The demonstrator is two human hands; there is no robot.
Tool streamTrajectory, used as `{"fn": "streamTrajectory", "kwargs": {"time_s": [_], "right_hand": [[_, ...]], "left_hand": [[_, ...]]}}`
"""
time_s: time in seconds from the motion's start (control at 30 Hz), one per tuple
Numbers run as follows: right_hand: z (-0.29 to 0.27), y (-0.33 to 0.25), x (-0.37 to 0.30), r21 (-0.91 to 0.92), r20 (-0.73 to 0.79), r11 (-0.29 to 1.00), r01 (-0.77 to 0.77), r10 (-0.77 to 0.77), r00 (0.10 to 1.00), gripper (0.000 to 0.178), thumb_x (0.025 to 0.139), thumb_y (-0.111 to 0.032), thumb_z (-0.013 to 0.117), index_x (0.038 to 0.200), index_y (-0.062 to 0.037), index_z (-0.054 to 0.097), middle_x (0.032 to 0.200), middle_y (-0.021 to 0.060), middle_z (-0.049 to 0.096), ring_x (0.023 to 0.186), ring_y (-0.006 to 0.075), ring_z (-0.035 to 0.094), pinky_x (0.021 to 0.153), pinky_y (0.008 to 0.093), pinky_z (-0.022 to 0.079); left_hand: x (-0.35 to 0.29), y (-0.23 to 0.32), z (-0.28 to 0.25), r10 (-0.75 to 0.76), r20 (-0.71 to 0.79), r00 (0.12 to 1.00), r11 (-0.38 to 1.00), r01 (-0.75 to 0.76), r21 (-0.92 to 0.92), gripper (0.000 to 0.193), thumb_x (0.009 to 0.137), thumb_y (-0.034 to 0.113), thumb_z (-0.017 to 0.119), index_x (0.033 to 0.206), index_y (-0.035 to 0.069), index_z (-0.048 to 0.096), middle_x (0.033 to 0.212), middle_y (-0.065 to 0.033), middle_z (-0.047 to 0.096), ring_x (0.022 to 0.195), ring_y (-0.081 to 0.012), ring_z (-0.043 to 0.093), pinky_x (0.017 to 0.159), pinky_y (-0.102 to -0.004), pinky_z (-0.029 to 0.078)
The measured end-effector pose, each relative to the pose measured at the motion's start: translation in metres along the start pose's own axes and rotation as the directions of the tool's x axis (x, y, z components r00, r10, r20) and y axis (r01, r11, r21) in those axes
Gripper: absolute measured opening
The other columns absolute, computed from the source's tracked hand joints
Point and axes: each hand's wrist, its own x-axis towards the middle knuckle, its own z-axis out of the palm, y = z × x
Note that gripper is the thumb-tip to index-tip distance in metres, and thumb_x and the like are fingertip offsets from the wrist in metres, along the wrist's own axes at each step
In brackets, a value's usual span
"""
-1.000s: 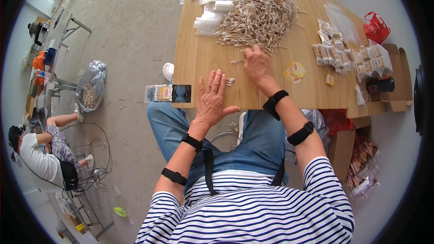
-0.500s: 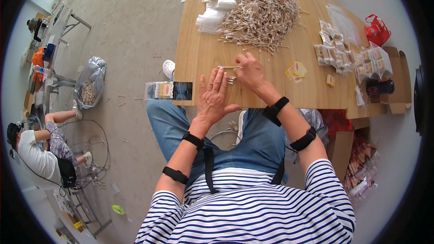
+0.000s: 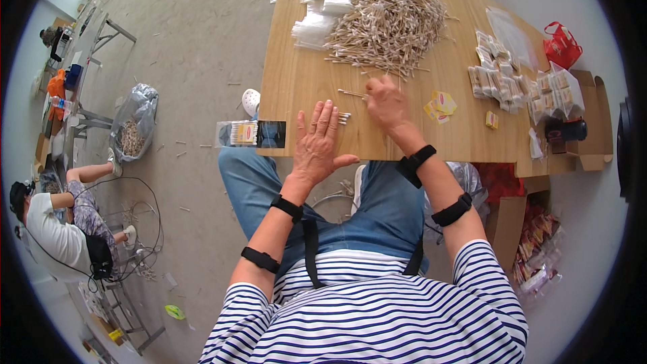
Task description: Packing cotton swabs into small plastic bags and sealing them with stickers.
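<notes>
Right hand (image 3: 385, 102) pinches a cotton swab (image 3: 350, 94); left hand (image 3: 317, 145) flat beside

Clear flat packet (image 3: 251, 133) with a red-and-yellow label, overhanging the table edge at nine o'clock from my left hand (image 3: 317, 145). Yellow square labels (image 3: 439, 104) with red marks, at three o'clock from my right hand (image 3: 385, 102). Small filled clear packets (image 3: 512, 84), heaped at two o'clock. White wrappers (image 3: 317, 13), stacked at eleven o'clock. Red bag (image 3: 561, 45) and open brown carton (image 3: 593, 121), far right.
</notes>
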Motion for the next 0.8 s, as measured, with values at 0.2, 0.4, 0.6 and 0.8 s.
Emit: {"fn": "streamTrajectory", "kwargs": {"time_s": [0.2, 0.4, 0.6, 0.8], "right_hand": [[0.027, -0.029, -0.005, 0.081, 0.066, 0.982, 0.169, -0.175, 0.982, 0.008, 0.081, -0.008, 0.067, 0.088, -0.0048, 0.063, 0.097, 0.0174, 0.062, 0.09, 0.0401, 0.066, 0.076, 0.0488, 0.055], [0.024, -0.017, -0.017, 0.158, 0.038, 0.973, 0.167, -0.175, 0.984, 0.005, 0.083, -0.007, 0.066, 0.088, -0.0057, 0.064, 0.092, 0.0153, 0.061, 0.086, 0.0381, 0.064, 0.075, 0.0482, 0.052], [0.003, 0.026, -0.022, 0.087, 0.034, 0.992, 0.093, -0.096, 0.995, 0.004, 0.086, -0.009, 0.065, 0.089, -0.006, 0.065, 0.095, 0.017, 0.062, 0.087, 0.0398, 0.066, 0.074, 0.0477, 0.054], [0.007, -0.002, -0.009, 0.103, -0.042, 0.991, 0.085, -0.081, 0.996, 0.005, 0.088, -0.008, 0.062, 0.09, -0.006, 0.065, 0.096, 0.0173, 0.064, 0.088, 0.04, 0.067, 0.075, 0.0477, 0.054]], "left_hand": [[0.002, 0.001, -0.001, 0.008, 0.003, 1.0, 1.0, -0.008, -0.018, 0.124, 0.067, 0.077, 0.068, 0.156, -0.001, 0.03, 0.165, -0.0132, 0.026, 0.156, -0.0268, 0.017, 0.124, -0.0574, 0.005], [0.0, 0.001, -0.001, -0.008, 0.025, 1.0, 0.999, 0.009, -0.038, 0.124, 0.066, 0.075, 0.07, 0.156, 0.001, 0.03, 0.166, -0.012, 0.025, 0.156, -0.0257, 0.016, 0.124, -0.0568, 0.004], [0.002, 0.001, -0.002, -0.005, 0.018, 1.0, 1.0, 0.006, -0.028, 0.124, 0.067, 0.077, 0.068, 0.157, 0.001, 0.03, 0.165, -0.0118, 0.026, 0.156, -0.0254, 0.017, 0.124, -0.0567, 0.005], [0.001, 0.0, 0.0, -0.003, 0.02, 1.0, 1.0, 0.004, -0.017, 0.123, 0.066, 0.078, 0.066, 0.156, 0.002, 0.031, 0.165, -0.012, 0.027, 0.155, -0.0254, 0.018, 0.124, -0.0574, 0.005]]}}
